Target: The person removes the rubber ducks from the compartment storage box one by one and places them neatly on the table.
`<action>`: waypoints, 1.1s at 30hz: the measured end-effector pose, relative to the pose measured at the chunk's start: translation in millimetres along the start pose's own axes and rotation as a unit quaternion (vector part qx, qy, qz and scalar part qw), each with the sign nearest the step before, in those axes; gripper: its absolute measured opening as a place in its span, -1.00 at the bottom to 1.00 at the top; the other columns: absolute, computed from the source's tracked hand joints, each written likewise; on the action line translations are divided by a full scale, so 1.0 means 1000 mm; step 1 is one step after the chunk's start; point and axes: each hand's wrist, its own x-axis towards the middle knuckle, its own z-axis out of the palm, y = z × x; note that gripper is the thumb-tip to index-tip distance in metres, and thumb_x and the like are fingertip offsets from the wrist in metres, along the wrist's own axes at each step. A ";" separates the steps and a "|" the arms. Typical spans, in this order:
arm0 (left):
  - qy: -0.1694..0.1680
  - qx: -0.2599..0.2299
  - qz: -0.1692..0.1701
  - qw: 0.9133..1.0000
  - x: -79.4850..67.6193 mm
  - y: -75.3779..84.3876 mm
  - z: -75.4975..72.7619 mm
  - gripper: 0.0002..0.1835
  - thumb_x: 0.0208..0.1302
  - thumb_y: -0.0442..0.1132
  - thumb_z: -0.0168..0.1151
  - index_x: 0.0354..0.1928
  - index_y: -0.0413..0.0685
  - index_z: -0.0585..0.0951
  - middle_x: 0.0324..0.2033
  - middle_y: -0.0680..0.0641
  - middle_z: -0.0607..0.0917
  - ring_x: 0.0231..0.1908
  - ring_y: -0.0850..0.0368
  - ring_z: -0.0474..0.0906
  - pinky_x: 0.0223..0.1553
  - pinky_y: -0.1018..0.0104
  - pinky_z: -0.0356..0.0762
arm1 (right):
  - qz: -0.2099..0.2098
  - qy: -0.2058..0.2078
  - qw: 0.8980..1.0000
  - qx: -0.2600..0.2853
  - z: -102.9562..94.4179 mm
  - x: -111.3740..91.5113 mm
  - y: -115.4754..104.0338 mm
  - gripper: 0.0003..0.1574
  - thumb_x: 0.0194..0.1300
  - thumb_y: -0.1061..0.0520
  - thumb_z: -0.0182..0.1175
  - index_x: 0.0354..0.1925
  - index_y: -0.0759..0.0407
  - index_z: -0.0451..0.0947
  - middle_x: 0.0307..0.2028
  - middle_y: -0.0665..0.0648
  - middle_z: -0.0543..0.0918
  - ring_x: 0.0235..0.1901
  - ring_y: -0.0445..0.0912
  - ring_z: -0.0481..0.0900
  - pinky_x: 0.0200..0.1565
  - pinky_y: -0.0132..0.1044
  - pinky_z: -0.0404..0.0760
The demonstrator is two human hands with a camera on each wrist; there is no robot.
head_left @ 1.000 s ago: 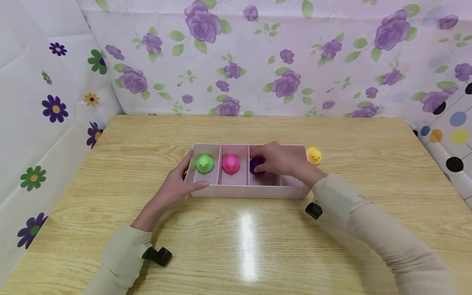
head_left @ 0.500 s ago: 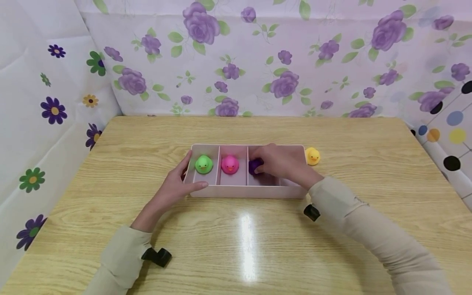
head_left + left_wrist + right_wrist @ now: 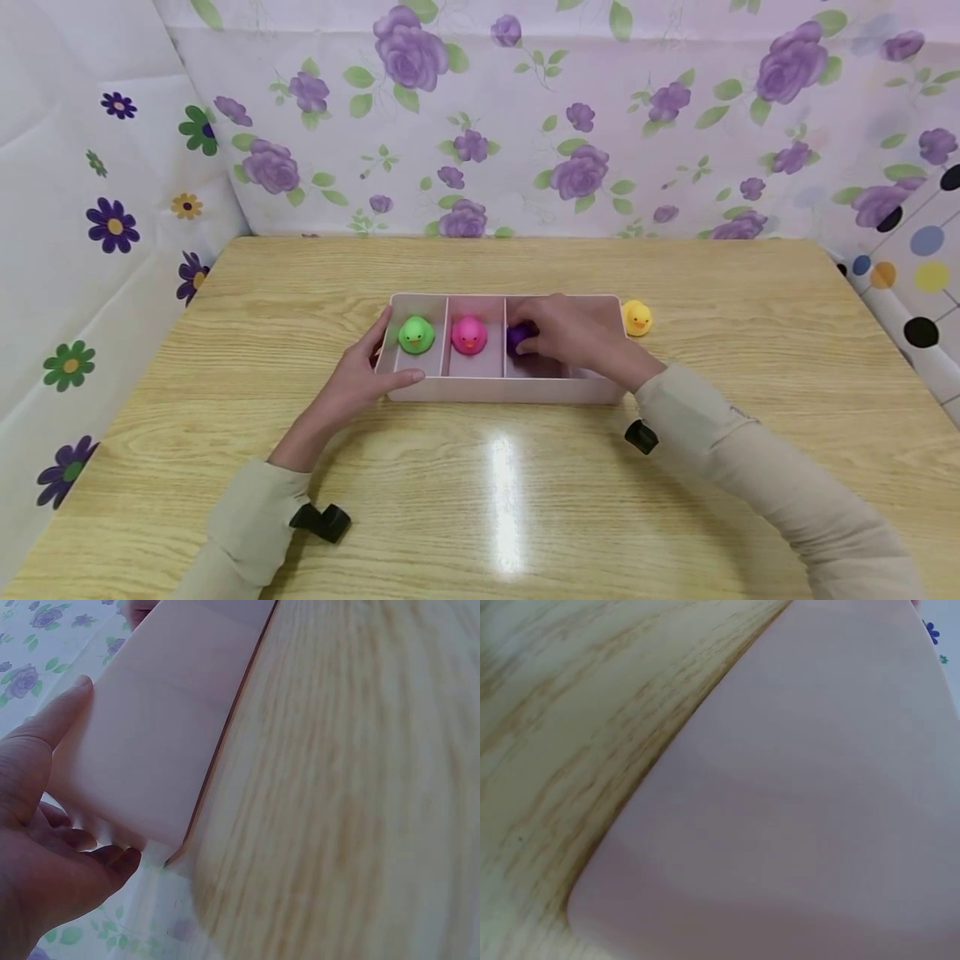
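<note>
A pale pink divided box (image 3: 502,390) lies lengthwise on the table. My left hand (image 3: 358,373) grips its left end, the thumb along the front rim and the fingers round the end wall. The left wrist view shows that left hand (image 3: 45,825) at the corner. In the third compartment my right hand (image 3: 566,331) pinches a dark purple rounded toy (image 3: 517,337), mostly hidden by the fingers. A green rubber duck (image 3: 416,334) sits in the leftmost compartment, a pink rubber duck (image 3: 469,335) in the second. Only the box wall (image 3: 780,795) fills the right wrist view.
A yellow rubber duck (image 3: 637,318) stands on the wooden table (image 3: 420,500), just past the box's right end. Flowered cloth (image 3: 480,125) hangs along the back edge, with more patterned cloth at both sides. Black camera mounts hang at both wrists.
</note>
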 end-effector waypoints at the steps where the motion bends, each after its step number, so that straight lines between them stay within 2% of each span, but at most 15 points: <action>1: 0.000 0.000 0.000 1.000 0.000 0.000 0.000 0.13 0.22 -0.24 0.43 0.60 -0.07 -0.18 0.57 -0.16 -0.09 0.47 -0.27 0.02 0.35 -0.15 0.19 | 0.000 0.003 1.000 0.004 0.000 0.000 0.000 -0.74 0.22 0.27 0.41 -0.08 0.21 0.72 -0.19 0.06 0.72 -0.20 -0.08 0.60 -0.09 -0.19 0.62; 11: 0.003 0.001 -0.002 1.000 0.000 0.000 0.000 0.13 0.22 -0.24 0.43 0.60 -0.07 -0.18 0.57 -0.17 -0.08 0.46 -0.27 0.04 0.35 -0.15 0.20 | -0.056 0.025 0.997 -0.048 0.002 -0.005 0.001 -0.73 0.24 0.21 0.41 -0.08 0.28 0.72 -0.14 0.15 0.72 -0.13 -0.04 0.63 -0.02 -0.14 0.61; 21: 0.001 -0.001 0.004 1.000 0.001 -0.002 0.001 0.14 0.22 -0.22 0.44 0.60 -0.06 -0.18 0.57 -0.16 -0.08 0.46 -0.27 0.05 0.34 -0.15 0.21 | -0.022 0.055 0.998 0.014 -0.001 -0.015 0.001 -0.67 0.22 0.28 0.40 -0.02 0.29 0.71 -0.07 0.20 0.74 -0.05 0.05 0.66 0.03 -0.06 0.60; 28: 0.002 0.003 0.001 1.000 0.000 -0.001 0.000 0.14 0.22 -0.22 0.44 0.60 -0.06 -0.18 0.57 -0.17 -0.09 0.47 -0.27 0.01 0.36 -0.15 0.17 | -0.017 0.078 0.996 0.024 -0.006 -0.022 0.004 -0.68 0.20 0.26 0.42 -0.04 0.23 0.72 -0.11 0.17 0.75 -0.12 0.03 0.67 -0.03 -0.04 0.61; 33: 0.003 0.012 -0.001 1.000 0.000 -0.001 0.000 0.14 0.23 -0.21 0.44 0.60 -0.07 -0.19 0.57 -0.17 -0.11 0.48 -0.27 -0.02 0.38 -0.15 0.14 | -0.020 0.091 0.995 0.045 -0.014 -0.029 0.001 -0.69 0.20 0.33 0.39 -0.04 0.26 0.71 -0.12 0.22 0.75 -0.11 0.07 0.69 -0.04 -0.02 0.64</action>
